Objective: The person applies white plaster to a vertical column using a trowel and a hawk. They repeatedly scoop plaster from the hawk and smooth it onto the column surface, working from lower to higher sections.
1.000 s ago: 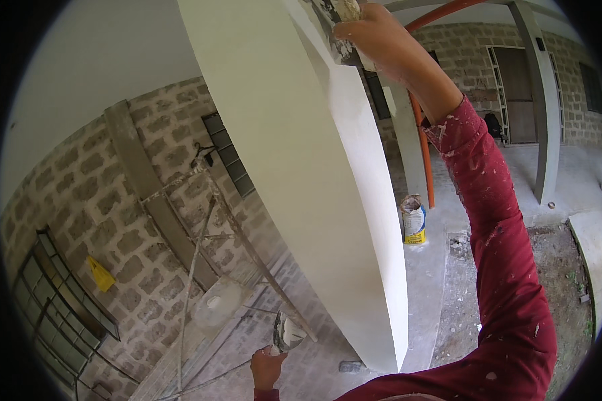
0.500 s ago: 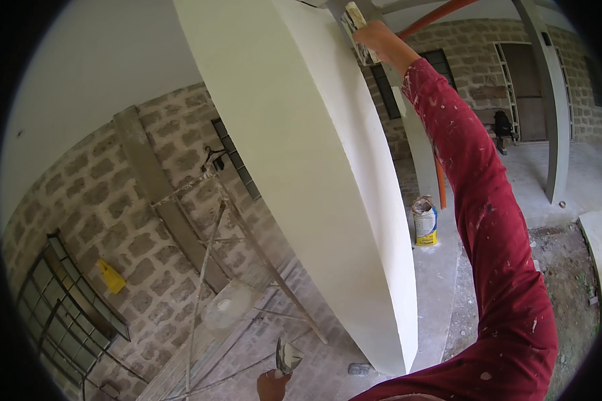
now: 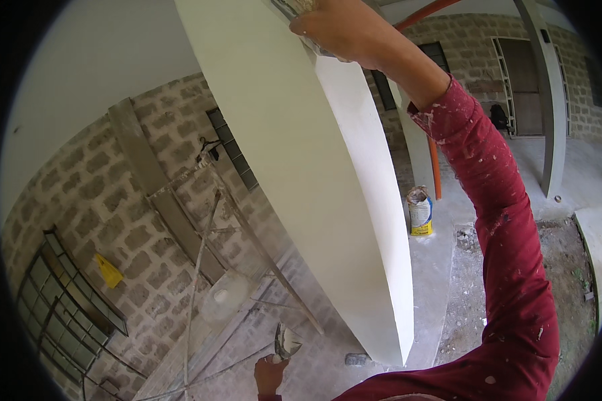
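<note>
High up at the head view's top, my right hand [image 3: 344, 30] is closed round a finishing trowel [image 3: 306, 8], whose flat blade lies at the edge of the pale column [image 3: 301, 154]. Most of that blade is hidden by the hand or cut off by the frame. Low in the middle, left of the column's foot, my left hand [image 3: 269, 375] grips a putty knife [image 3: 287, 341] pointing upward. White paste coats part of its blade. The column's side face is bright white; its front face looks cream.
A paint-splashed metal scaffold frame [image 3: 244, 230] with planks stands left of the column. An open sack [image 3: 420, 212] sits on the floor to the right. A grey block [image 3: 356, 359] lies by the column's foot. Stone-patterned walls [image 3: 137, 240] and a barred window [image 3: 67, 307] are behind.
My right hand, with the trowel, has come nearer and to the left, from the column's far side face onto its near edge. The left hand with the putty knife has barely moved.
</note>
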{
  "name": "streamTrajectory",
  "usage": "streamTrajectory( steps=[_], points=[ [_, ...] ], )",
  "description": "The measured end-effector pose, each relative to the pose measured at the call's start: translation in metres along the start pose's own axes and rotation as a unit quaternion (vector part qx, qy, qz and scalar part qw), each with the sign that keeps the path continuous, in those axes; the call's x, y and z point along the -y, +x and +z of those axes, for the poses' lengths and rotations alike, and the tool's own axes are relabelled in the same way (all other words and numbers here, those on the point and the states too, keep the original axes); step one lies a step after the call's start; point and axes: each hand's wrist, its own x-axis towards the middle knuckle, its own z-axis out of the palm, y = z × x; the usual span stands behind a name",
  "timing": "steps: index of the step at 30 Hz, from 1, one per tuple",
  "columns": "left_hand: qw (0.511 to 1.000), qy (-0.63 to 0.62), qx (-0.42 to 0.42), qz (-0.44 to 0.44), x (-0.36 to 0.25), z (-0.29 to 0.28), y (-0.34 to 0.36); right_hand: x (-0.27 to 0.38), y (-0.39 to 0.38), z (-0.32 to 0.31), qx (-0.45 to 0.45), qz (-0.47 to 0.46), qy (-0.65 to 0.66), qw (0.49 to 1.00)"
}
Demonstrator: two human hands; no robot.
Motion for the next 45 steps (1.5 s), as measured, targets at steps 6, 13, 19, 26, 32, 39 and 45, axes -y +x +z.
streamTrajectory(
  steps=[6, 13, 19, 26, 32, 39, 45],
  points=[
    [0.995, -0.098, 0.019, 0.021, -0.044, -0.007, -0.007, -0.090, -0.016, -0.001, -0.094, 0.144, 0.161, 0.972],
    [0.987, -0.149, 0.061, -0.023, 0.000, 0.021, -0.004, -0.195, 0.036, 0.040, -0.056, 0.276, 0.172, 0.944],
    [0.984, 0.005, -0.045, 0.173, 0.082, 0.090, -0.018, -0.155, 0.033, 0.037, -0.005, 0.267, 0.130, 0.955],
    [0.984, 0.090, -0.028, 0.149, 0.051, 0.025, -0.010, -0.021, -0.020, 0.026, -0.086, 0.100, 0.172, 0.976],
    [0.983, -0.120, -0.085, 0.113, -0.095, -0.065, 0.007, 0.050, -0.137, -0.010, -0.009, -0.078, 0.214, 0.974],
    [0.941, -0.162, -0.134, 0.267, -0.195, -0.145, -0.006, 0.029, -0.329, 0.037, 0.111, -0.217, 0.250, 0.937],
    [0.934, -0.112, -0.114, 0.321, -0.240, -0.157, -0.016, -0.026, -0.414, 0.055, 0.233, -0.207, 0.027, 0.950]
  ],
)
